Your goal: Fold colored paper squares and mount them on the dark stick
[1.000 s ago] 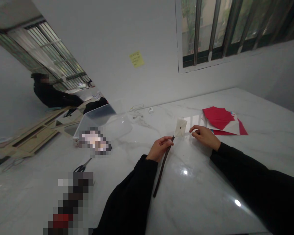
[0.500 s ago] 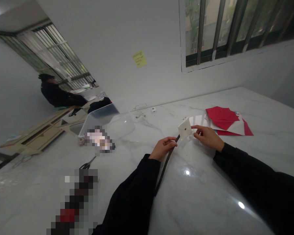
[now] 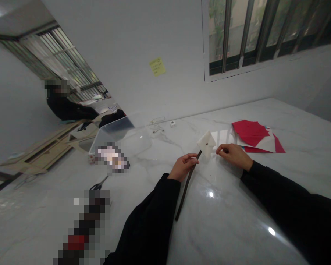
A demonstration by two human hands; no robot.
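My left hand (image 3: 184, 167) pinches a thin dark stick (image 3: 188, 184) near its upper end. A small white paper pinwheel (image 3: 206, 143) with a dark dot in its middle sits at the top of that stick. The stick slants, its lower end close to my left sleeve. My right hand (image 3: 233, 155) is just right of the pinwheel, fingers curled in and tips together. Nothing shows between those fingertips, and a small gap separates them from the paper.
Red and white paper sheets (image 3: 251, 134) lie right of my hands. Black-handled scissors (image 3: 97, 186) rest at left, near a blurred phone-like object (image 3: 113, 157) and a clear plastic box (image 3: 113, 129). A white cable and a small white block (image 3: 173, 124) are by the wall. A person sits far left.
The pinwheel has turned, now facing me more squarely. My right forefinger has drawn back from its edge and curled in. My left hand keeps hold of the stick, nearly still.
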